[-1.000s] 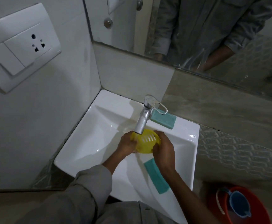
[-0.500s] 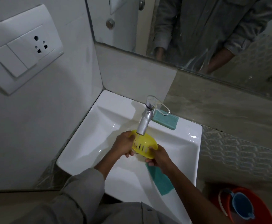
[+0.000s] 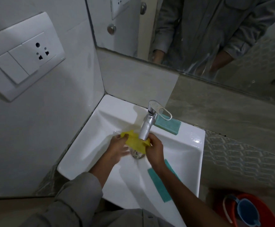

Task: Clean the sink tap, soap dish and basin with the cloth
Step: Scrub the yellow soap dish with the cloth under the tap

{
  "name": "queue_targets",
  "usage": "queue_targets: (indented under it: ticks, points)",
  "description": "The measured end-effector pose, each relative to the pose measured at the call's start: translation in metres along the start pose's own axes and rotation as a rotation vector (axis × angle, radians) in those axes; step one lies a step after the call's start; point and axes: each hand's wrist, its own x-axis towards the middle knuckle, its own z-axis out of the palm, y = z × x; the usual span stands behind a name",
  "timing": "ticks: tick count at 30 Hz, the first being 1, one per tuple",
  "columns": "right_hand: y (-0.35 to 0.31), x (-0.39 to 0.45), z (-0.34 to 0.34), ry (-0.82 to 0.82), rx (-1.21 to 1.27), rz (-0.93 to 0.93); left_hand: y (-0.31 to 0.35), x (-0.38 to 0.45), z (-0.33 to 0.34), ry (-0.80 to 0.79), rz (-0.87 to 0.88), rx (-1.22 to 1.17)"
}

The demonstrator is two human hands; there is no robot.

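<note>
At centre frame, both hands hold the yellow soap dish (image 3: 136, 141) directly under the spout of the chrome tap (image 3: 147, 123), above the drain of the white basin (image 3: 182, 154): the left hand (image 3: 118, 149) grips the dish's left edge with its fingers curled round it, though motion blur hides the fingertips, and the right hand (image 3: 155, 149) pinches its right edge. A teal cloth (image 3: 162, 184) lies along the basin's lower right slope, partly under the right forearm, and a teal soap bar (image 3: 168, 126) rests on the back ledge just right of the tap. An orange bucket (image 3: 267, 210) holding a blue mug (image 3: 246, 213) stands at lower right, a wall socket plate (image 3: 24, 55) sits at upper left, and a mirror (image 3: 198, 30) spans the top.
</note>
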Motion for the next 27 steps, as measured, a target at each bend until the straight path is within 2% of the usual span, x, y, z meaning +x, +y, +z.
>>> queue_targets:
  ticks: [2,4,6,8,10,12,13,15,22,25,27]
  points:
    - [-0.001,-0.012,0.007,0.008,-0.193,-0.156,-0.001,-0.004,0.013,-0.124,-0.179,-0.268]
    - [0.004,-0.025,0.008,-0.064,-0.383,-0.236,0.0,-0.001,0.024,-0.13,-0.182,-0.451]
    - [0.013,-0.04,0.006,-0.25,-0.478,-0.259,0.0,0.0,0.03,-0.146,-0.183,-0.538]
    - [0.021,-0.049,0.001,-0.333,-0.443,-0.219,-0.003,0.004,0.03,-0.124,-0.249,-0.541]
    - [0.021,-0.046,-0.006,-0.248,-0.321,-0.123,-0.01,0.009,0.028,-0.196,-0.306,-0.478]
    - [0.02,-0.035,-0.013,-0.113,-0.199,-0.006,-0.011,0.006,0.031,-0.407,-0.359,-0.439]
    - [0.021,-0.029,-0.016,-0.061,-0.203,0.017,-0.011,0.005,0.034,-0.5,-0.374,-0.445]
    - [0.023,-0.022,-0.018,-0.023,-0.322,0.012,-0.009,0.003,0.04,-0.56,-0.363,-0.468]
    - [0.02,-0.01,-0.011,-0.109,-0.282,-0.024,0.0,0.011,0.033,-0.115,-0.059,-0.105]
    - [0.015,-0.004,-0.01,-0.062,-0.298,-0.057,0.001,0.007,0.029,-0.142,0.027,-0.008]
    - [0.012,-0.001,-0.013,-0.069,-0.375,-0.023,-0.001,0.008,0.026,-0.15,0.02,0.032]
